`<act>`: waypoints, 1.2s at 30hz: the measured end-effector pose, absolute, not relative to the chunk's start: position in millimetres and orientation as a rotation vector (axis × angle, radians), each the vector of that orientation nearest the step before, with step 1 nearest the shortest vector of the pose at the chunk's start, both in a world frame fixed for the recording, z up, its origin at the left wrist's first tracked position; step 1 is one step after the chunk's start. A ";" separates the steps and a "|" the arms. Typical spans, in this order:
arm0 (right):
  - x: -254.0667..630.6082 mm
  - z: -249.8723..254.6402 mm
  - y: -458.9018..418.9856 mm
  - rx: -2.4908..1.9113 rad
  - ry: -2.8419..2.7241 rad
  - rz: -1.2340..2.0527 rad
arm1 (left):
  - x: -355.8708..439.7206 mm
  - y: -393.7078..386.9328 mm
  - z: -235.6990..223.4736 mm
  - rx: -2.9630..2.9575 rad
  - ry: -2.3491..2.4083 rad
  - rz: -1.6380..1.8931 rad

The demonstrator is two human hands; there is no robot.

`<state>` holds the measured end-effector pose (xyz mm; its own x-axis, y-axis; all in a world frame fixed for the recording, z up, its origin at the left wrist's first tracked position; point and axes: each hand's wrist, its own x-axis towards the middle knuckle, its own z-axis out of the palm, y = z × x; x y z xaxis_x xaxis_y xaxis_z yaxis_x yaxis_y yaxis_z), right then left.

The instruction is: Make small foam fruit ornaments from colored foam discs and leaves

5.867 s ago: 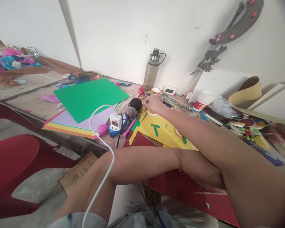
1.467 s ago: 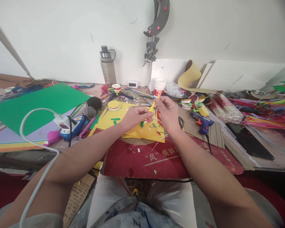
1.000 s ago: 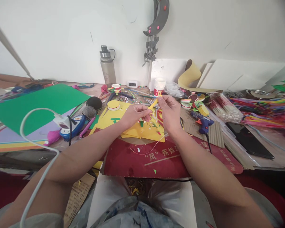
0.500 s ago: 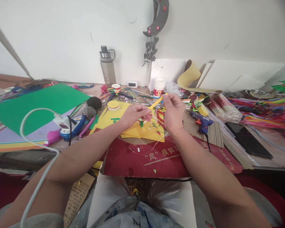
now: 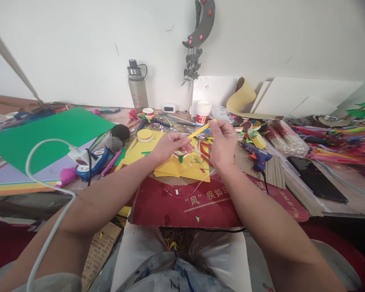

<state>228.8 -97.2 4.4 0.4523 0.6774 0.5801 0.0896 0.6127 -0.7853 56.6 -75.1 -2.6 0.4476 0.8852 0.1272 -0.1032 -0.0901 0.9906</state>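
Note:
A narrow yellow paper strip [image 5: 198, 131] is stretched between my hands above the cluttered table. My left hand [image 5: 174, 147] pinches its lower end between thumb and fingers. The upper right end is pinched in my right hand [image 5: 223, 140]. Beneath them lie yellow paper sheets [image 5: 194, 170] strewn with small green and red scraps. A small round piece with a green tab [image 5: 180, 155] rests on the sheets, partly hidden behind my left hand. Left of it sits a round yellow-topped disc [image 5: 145, 135]. Red-handled scissors [image 5: 205, 149] lie close to my right hand.
A red cardboard sheet [image 5: 213, 213] covers the front edge. To the right are a blue glue gun [image 5: 261, 160] and a black phone [image 5: 318, 178]. Paper cups [image 5: 203, 113] and a bottle [image 5: 138, 87] stand behind. Green paper [image 5: 51, 136] and a white cable [image 5: 61, 215] occupy the left.
The yellow strip now looks straighter and tauter between my hands. My left hand has shifted very slightly; both pinches are kept.

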 end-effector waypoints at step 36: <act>228.9 2.8 -94.5 -0.952 -1.147 0.664 | 42.0 -65.7 19.4 1.171 0.690 1.427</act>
